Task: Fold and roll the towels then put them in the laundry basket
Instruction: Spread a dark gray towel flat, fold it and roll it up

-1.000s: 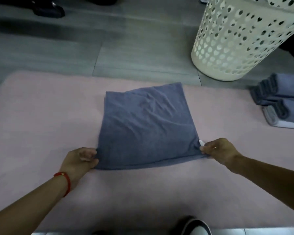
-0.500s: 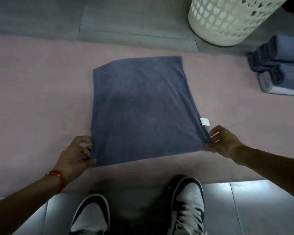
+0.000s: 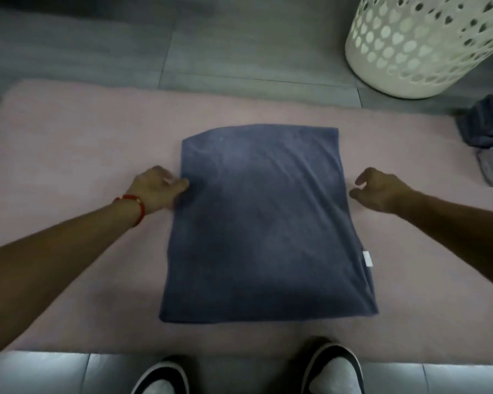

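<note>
Shoes (image 3: 332, 368): two dark-edged sneakers with pale toes, at the near edge of view, standing on glossy grey tile just short of the mat.
Left forearm: enters from the lower left, reaching forward; a red bracelet (image 3: 131, 206) circles the wrist.
Left hand (image 3: 155, 189): at the towel's left edge, about two thirds of the way up; fingers curled, thumb tip touching the cloth edge. Whether it pinches the cloth or only touches it cannot be told.
Right forearm: enters from the right, reaching forward and inward.
Right hand (image 3: 382, 191): just beside the towel's right edge, apart from it; fingers loosely bent, thumb and forefinger spread a little, holding nothing.
Folded towel (image 3: 264, 223): blue-grey, folded to a rectangle, lying flat in the middle of the mat between both hands; faint creases near the top; a small white label (image 3: 367, 259) at its right edge.
Mat (image 3: 69, 137): pale pink, spread on the floor beneath the towel.
Towel stack (image 3: 487, 132): blue-grey towels at the right edge of view, partly cut off, on the mat's far right.
Floor (image 3: 225, 52): grey tiles beyond the mat.
Laundry basket (image 3: 419, 44): cream plastic, perforated wall, standing on the tiles at the far right.
</note>
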The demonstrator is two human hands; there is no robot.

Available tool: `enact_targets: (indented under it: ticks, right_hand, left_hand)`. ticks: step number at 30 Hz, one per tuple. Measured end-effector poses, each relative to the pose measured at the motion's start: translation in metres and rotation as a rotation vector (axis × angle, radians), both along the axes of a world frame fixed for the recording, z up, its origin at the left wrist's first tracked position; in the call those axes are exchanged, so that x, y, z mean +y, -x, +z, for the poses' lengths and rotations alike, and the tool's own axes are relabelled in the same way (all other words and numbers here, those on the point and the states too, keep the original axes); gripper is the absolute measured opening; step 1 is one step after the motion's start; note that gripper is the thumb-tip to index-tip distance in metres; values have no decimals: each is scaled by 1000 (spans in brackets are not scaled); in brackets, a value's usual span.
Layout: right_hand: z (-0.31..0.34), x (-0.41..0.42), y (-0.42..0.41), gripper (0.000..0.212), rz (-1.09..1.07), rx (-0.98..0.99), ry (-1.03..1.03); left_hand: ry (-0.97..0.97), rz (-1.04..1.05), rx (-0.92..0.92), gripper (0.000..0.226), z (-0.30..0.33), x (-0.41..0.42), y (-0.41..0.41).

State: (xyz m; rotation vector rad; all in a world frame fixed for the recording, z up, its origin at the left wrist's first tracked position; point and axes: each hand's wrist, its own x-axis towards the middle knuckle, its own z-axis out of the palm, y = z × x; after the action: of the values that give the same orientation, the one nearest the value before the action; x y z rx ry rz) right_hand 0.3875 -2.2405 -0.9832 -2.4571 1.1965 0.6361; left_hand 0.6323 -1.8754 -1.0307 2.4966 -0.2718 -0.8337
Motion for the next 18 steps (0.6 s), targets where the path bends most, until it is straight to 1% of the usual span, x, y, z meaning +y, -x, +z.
enact_targets:
  ticks: [1, 2, 4, 6, 8, 10, 11, 14, 16, 17, 18]
  right_hand:
    - [2, -11, -18, 52, 3, -26, 11]
    - [1, -23, -33, 52, 6, -53, 21]
    - [-2, -43, -62, 53, 25, -86, 44]
    - [-11, -61, -85, 54, 46, -87, 38]
    - [-24, -75, -104, 60, 75, -76, 23]
    - [-38, -84, -121, 66, 79, -99, 17]
    - [-44, -89, -128, 66, 56, -132, 23]
    - [-62, -97, -139, 56, -57, -292, 31]
    - [-70, -98, -142, 43, -97, -403, 3]
    - [-73, -97, -142, 36, -87, -444, -2]
    - [-75, -96, -140, 31, -76, -483, 4]
  left_hand:
    - [72, 62, 30, 72, 0, -14, -18]
    - [147, 123, 60, 69, -1, -28, -33]
    - [227, 264, 144, 52, 13, -59, -45]
    - [247, 393, 303, 38, 21, -82, -53]
    - [236, 461, 434, 35, 23, -92, -63]
    - [259, 489, 503, 36, 17, -96, -76]
    - [253, 485, 524, 35, 14, -98, -81]
    - [250, 434, 524, 22, 7, -100, -89]
    - [293, 397, 491, 21, 3, -98, -94]
    - [346, 388, 434, 19, 3, -95, -96]
    - [419, 372, 337, 17, 3, -93, -96]
